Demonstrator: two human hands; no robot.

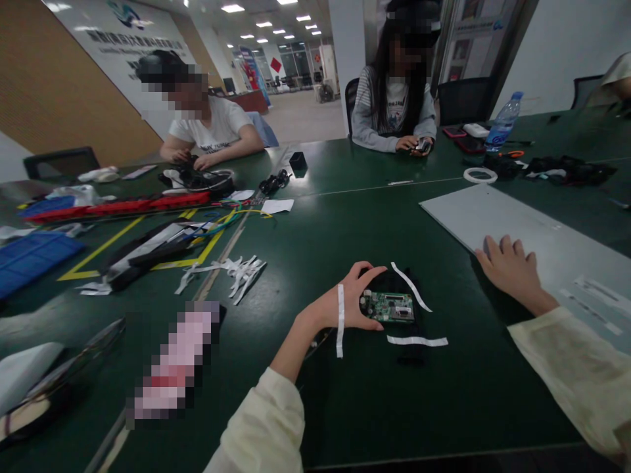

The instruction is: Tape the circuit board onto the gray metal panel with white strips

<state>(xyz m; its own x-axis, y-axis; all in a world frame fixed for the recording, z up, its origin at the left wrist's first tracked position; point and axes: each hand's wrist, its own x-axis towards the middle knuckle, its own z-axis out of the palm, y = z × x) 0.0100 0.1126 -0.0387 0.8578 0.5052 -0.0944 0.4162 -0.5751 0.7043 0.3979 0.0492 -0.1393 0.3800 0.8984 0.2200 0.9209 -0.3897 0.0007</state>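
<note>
My left hand (pixel 349 299) is curled round the left end of a green circuit board (pixel 392 307), thumb on the near side and fingers on the far side. The board carries a silver socket and small parts, and a dark object shows partly behind it. One white strip (pixel 340 328) hangs over the back of that hand. Two more white strips lie by the board: a slanted strip (pixel 411 287) beyond it and a level strip (pixel 418 341) on the near side. My right hand (pixel 513 272) rests flat on a pale grey panel (pixel 497 217), fingers spread.
Left of me lie a phone (pixel 177 368), a pile of white strips (pixel 241 272), a black pouch (pixel 148 253) and red bars (pixel 148 203). A tape roll (pixel 480 175) and water bottle (pixel 503 125) stand at the far right. Two people sit across the green table (pixel 345 407).
</note>
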